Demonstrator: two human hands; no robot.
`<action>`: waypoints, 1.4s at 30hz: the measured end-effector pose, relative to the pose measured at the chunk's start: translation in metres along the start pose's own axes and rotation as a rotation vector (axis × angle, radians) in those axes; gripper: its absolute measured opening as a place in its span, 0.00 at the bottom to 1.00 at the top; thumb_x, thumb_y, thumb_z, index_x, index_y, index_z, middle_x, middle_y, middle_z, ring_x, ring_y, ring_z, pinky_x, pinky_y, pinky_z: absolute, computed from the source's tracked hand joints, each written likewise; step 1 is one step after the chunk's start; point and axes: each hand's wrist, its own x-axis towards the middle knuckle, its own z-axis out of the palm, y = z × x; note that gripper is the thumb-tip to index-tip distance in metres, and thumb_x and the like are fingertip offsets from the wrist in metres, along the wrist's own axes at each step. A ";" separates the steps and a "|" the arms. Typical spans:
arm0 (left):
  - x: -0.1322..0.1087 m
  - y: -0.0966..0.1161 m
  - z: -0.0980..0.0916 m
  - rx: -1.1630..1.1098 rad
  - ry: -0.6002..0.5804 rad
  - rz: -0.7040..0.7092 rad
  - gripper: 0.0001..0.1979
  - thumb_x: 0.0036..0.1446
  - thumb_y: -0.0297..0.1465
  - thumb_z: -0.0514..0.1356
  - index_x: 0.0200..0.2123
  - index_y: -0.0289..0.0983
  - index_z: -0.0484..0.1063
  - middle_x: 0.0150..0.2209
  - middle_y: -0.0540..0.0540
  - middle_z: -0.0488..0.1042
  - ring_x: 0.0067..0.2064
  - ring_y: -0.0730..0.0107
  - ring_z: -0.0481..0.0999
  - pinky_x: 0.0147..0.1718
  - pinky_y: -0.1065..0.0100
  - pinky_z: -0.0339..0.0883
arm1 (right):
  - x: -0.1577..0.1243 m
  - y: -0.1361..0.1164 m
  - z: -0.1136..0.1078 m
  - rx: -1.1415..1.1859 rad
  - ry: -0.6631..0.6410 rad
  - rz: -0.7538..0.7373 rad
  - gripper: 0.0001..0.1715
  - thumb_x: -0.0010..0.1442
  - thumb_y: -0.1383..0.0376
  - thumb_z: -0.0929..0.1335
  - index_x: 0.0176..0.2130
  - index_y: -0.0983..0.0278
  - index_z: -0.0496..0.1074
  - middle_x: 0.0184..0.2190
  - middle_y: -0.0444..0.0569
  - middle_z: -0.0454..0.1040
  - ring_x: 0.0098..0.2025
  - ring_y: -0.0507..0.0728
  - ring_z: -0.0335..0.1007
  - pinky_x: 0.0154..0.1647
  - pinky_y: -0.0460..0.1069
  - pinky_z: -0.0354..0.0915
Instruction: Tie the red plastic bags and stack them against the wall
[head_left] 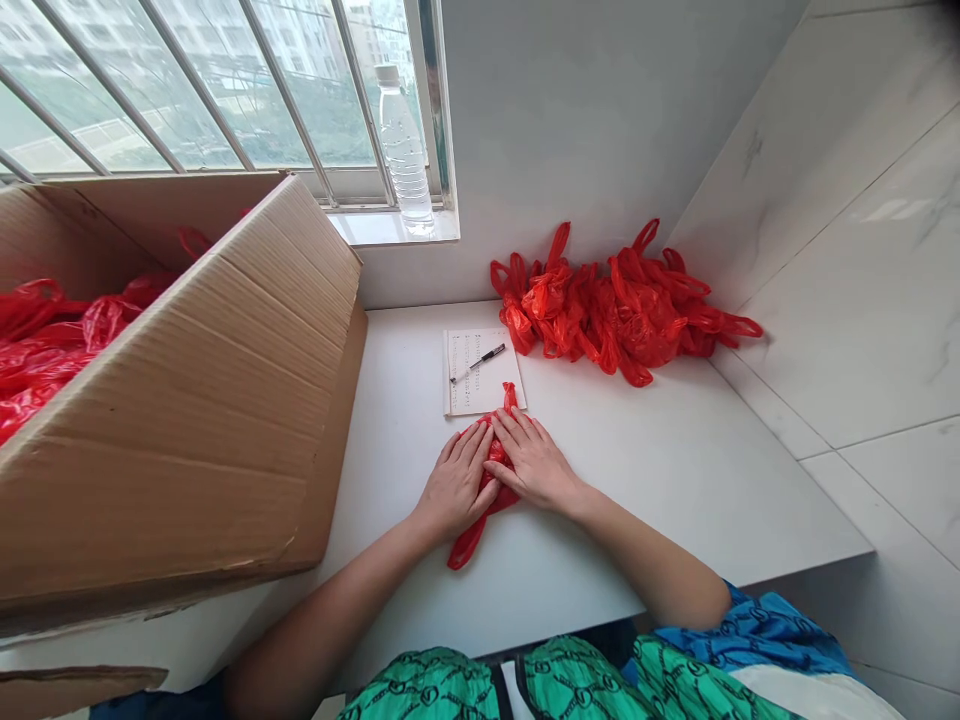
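Observation:
A red plastic bag (470, 541) lies on the white table under both of my hands. My left hand (456, 487) rests flat on its left part, fingers stretched out. On the right part lies my right hand (534, 462), also flat with extended fingers, its thumb close to my left hand. One end of the bag sticks out beyond my fingertips and a handle loop points toward me. Just past the bag is a notepad (469, 345) with writing, and a pen (487, 357) lies across it.
A large cardboard box (225, 400) holding red bags (45, 340) stands at the left. Several crumpled red bags (637, 310) are piled at the table's back right against the wall. A water bottle (405, 150) stands on the windowsill. The table (637, 450) ends at the right.

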 end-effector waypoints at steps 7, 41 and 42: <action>0.001 -0.013 -0.032 -0.347 0.287 -0.120 0.19 0.69 0.35 0.49 0.61 0.42 0.64 0.59 0.43 0.68 0.60 0.61 0.68 0.59 0.57 0.62 | -0.001 0.038 -0.041 0.285 0.236 0.139 0.32 0.69 0.48 0.57 0.66 0.58 0.58 0.64 0.51 0.63 0.59 0.59 0.68 0.55 0.54 0.66; 0.035 0.021 -0.051 -1.900 0.022 -0.680 0.24 0.65 0.42 0.52 0.57 0.34 0.68 0.57 0.38 0.73 0.59 0.50 0.72 0.57 0.52 0.67 | 0.000 0.004 -0.044 1.401 -0.025 0.097 0.27 0.61 0.47 0.68 0.51 0.62 0.72 0.44 0.50 0.77 0.43 0.57 0.74 0.41 0.52 0.73; 0.034 0.020 -0.050 -1.925 0.023 -0.677 0.24 0.65 0.42 0.52 0.57 0.33 0.68 0.57 0.39 0.73 0.60 0.51 0.71 0.58 0.52 0.66 | 0.001 0.005 -0.042 1.401 0.024 0.107 0.26 0.59 0.48 0.70 0.48 0.63 0.74 0.41 0.49 0.77 0.40 0.56 0.74 0.38 0.51 0.73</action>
